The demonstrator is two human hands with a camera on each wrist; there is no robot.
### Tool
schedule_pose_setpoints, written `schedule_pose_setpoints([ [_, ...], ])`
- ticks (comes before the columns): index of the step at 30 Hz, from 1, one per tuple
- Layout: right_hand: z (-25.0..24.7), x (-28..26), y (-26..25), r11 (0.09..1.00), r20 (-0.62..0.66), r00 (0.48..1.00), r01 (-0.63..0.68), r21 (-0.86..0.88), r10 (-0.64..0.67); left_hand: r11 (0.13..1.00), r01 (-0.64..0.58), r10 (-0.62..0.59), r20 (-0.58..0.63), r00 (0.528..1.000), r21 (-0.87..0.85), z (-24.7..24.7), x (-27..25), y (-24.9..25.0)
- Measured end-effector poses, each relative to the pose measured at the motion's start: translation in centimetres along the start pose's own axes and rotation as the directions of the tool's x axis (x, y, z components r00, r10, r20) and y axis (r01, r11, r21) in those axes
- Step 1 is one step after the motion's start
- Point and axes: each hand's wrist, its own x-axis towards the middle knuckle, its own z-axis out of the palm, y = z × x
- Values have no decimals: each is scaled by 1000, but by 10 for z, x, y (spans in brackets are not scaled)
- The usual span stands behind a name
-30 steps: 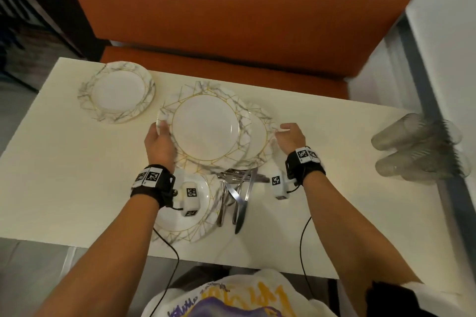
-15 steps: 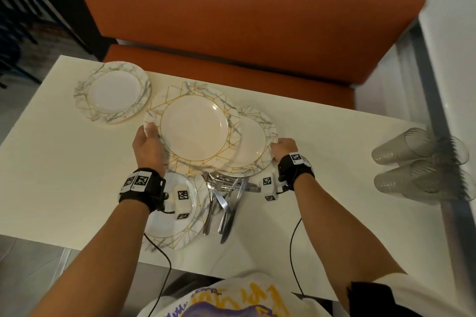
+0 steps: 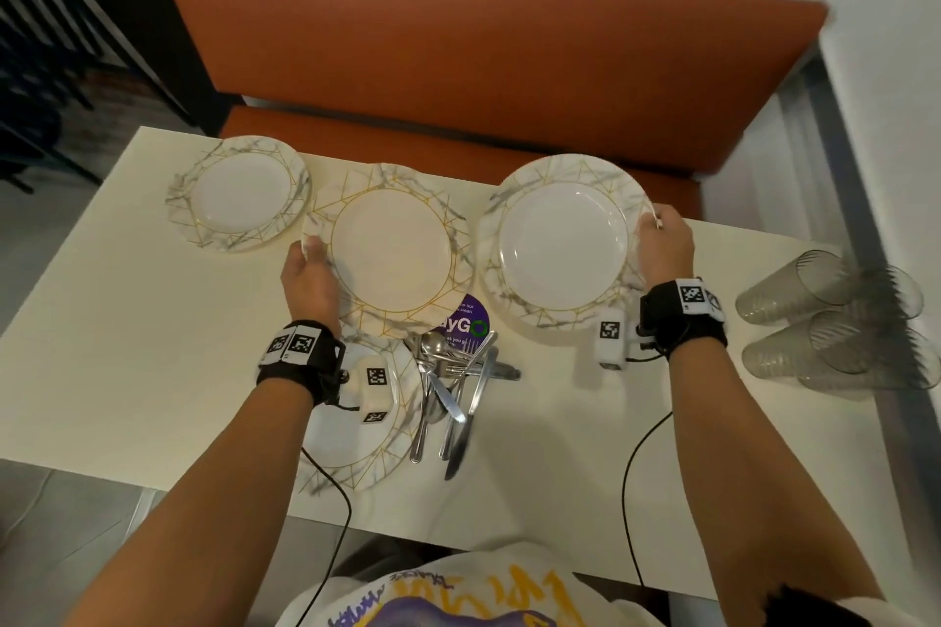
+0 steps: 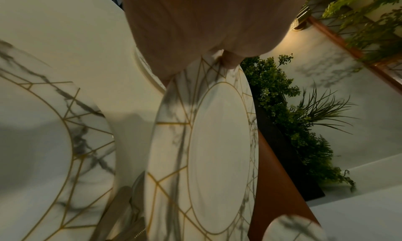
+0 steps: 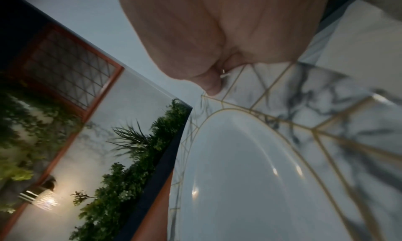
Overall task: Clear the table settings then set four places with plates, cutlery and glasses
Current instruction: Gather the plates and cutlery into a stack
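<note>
A cream rectangular table [image 3: 127, 321] stands in front of an orange padded bench [image 3: 458, 41]. The person's left hand [image 3: 309, 283] grips the near-left rim of a round white plate with grey marbling and gold lines [image 3: 392, 252], thumb on top. Their right hand [image 3: 664, 247] grips the far-right rim of a second marbled plate [image 3: 562, 242], just beside the first and apart from it. A third matching plate [image 3: 239, 194] lies at the far left of the table, and a fourth [image 3: 366, 453] lies by the near edge under the left wrist. A heap of silver cutlery [image 3: 453, 382] lies beside that fourth plate, over a round purple sticker [image 3: 466, 316]. Clear plastic cups [image 3: 825, 321] lie tipped over at the right edge.
</note>
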Motion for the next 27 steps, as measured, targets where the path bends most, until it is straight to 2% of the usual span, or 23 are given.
schedule_pose_setpoints([
  [4, 21, -9, -13, 994, 90, 996, 19, 106, -29, 996, 76, -74, 30, 997, -40, 3, -10, -5],
  [9, 62, -38, -21, 993, 186, 981, 40, 107, -60, 975, 216, -210, 91, 973, -59, 0, -10, -18],
  [17, 114, -90, -29, 998, 272, 961, 54, 24, -59, 965, 259, -257, 44, 965, -48, -19, -5, -19],
  [23, 152, -137, -44, 999, 229, 973, 41, -22, -35, 934, 334, -313, 161, 936, -129, -44, 4, -16],
  [27, 178, -169, -53, 1000, 179, 984, 15, -15, -12, 959, 249, -212, 239, 948, -136, -83, 11, -13],
])
